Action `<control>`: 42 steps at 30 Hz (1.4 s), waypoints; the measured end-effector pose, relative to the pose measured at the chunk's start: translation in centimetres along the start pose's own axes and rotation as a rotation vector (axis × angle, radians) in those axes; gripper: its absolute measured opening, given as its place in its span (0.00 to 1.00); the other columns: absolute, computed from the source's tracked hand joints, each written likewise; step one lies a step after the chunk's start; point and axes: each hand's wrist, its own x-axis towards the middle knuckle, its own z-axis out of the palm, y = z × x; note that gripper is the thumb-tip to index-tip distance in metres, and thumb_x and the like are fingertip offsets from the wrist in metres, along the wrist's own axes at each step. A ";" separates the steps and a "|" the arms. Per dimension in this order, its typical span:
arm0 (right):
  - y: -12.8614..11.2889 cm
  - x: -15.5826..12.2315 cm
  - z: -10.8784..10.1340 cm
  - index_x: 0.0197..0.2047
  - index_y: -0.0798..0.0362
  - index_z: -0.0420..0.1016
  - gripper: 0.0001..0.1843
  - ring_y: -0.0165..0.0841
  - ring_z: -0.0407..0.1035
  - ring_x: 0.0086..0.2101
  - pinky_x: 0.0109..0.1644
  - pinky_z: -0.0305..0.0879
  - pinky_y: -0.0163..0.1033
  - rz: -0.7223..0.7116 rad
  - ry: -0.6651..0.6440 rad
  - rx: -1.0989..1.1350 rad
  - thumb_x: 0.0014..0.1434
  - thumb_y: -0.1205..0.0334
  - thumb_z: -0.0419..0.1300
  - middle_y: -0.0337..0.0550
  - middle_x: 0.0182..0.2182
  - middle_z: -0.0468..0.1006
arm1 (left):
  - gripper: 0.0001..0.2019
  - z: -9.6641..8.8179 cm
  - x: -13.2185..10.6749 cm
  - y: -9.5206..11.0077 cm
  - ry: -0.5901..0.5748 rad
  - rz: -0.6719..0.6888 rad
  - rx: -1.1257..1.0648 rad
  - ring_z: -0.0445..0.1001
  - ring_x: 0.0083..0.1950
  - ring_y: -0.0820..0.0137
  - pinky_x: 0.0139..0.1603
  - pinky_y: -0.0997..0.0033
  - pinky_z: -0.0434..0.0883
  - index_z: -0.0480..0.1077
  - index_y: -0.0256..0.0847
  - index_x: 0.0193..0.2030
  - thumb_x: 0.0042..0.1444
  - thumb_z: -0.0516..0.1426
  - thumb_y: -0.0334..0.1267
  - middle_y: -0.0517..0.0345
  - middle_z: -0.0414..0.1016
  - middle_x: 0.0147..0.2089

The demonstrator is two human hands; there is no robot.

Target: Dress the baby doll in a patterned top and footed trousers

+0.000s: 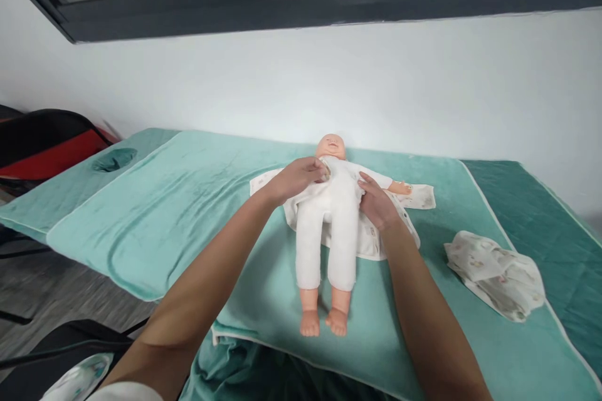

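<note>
A baby doll (342, 191) with a white cloth body lies on its back, its head toward the wall and bare feet toward me. Under it a pale printed baby shirt (371, 241) is spread out, one sleeve (423, 197) reaching right beneath the doll's hand. My left hand (303, 178) is closed at the doll's chest, thumb and fingers together; what they pinch is hidden, as is the doll's arm on that side. Against the doll's other side, my right hand (377, 202) rests with fingers stretched and slightly apart.
A crumpled pale printed cloth (496, 272) lies to the right. The padded bed has a light green cover (141, 213) and a face hole (114, 160) at its left end. Behind is a white wall (211, 84) below a window. Black and red chairs (51, 150) stand left.
</note>
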 end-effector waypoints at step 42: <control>-5.1 -2.1 -8.7 0.27 0.50 0.72 0.10 0.43 0.70 0.32 0.37 0.57 0.44 0.045 0.605 -1.411 0.56 0.54 0.59 0.50 0.28 0.77 | 0.17 14.9 15.9 -2.5 -0.484 0.347 1.341 0.76 0.52 0.59 0.48 0.62 0.69 0.67 0.42 0.55 0.60 0.52 0.29 0.48 0.75 0.54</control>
